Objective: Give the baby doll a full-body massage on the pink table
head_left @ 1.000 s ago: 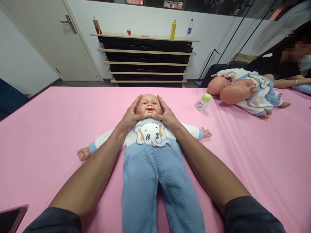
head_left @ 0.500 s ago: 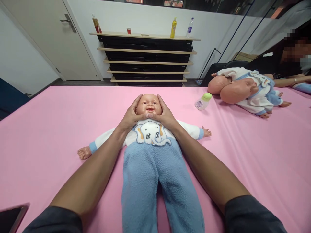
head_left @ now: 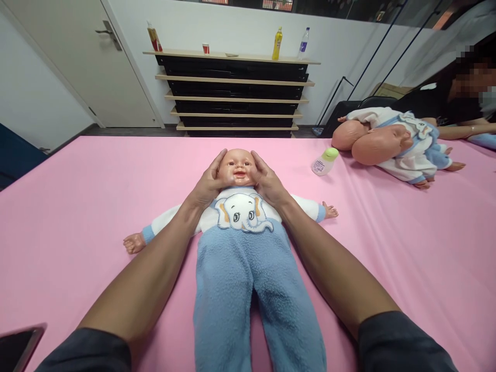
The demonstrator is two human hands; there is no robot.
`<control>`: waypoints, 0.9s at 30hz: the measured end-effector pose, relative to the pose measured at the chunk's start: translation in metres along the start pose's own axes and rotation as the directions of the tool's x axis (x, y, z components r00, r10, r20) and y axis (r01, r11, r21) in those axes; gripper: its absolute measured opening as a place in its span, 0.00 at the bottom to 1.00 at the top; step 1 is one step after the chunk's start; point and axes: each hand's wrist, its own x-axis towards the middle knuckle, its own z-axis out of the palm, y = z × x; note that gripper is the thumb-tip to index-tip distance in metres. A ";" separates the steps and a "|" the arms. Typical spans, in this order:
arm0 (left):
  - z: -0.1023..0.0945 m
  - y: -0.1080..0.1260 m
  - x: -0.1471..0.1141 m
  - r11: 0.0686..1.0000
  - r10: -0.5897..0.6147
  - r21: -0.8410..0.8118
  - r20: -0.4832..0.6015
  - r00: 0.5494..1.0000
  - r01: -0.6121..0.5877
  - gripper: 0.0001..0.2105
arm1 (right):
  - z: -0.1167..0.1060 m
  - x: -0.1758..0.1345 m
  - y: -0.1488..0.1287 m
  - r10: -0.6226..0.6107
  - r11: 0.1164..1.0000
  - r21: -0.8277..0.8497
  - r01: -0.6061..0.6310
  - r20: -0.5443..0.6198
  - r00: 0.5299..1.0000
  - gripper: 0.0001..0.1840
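Note:
A baby doll (head_left: 241, 248) lies on its back on the pink-covered table, its legs toward me and its arms spread out. It wears a white and blue fleece suit with an elephant on the chest. My left hand (head_left: 208, 182) cups one side of the doll's head, the fingers curved along it and the thumb on the cheek near the mouth. On the opposite side my right hand (head_left: 270, 183) cups the head in the same way, its thumb against the other cheek. The doll's face shows between my hands; the back of its head is hidden.
A small bottle with a green cap (head_left: 324, 161) stands right of the doll. Two more dolls (head_left: 403, 139) lie at the far right, near a seated person (head_left: 437, 103). A phone-like dark object (head_left: 19, 346) is at the lower left. Behind the table stands a shelf (head_left: 232, 80) with bottles.
Both thumbs have moved apart, from meeting at the doll's chin outward and slightly up onto its cheeks. The doll stays in place.

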 end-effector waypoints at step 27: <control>0.004 0.001 -0.001 0.999 0.016 0.048 -0.019 1.000 -0.015 0.51 | 0.001 -0.003 0.000 0.009 0.999 -0.035 -0.007 0.032 0.999 0.63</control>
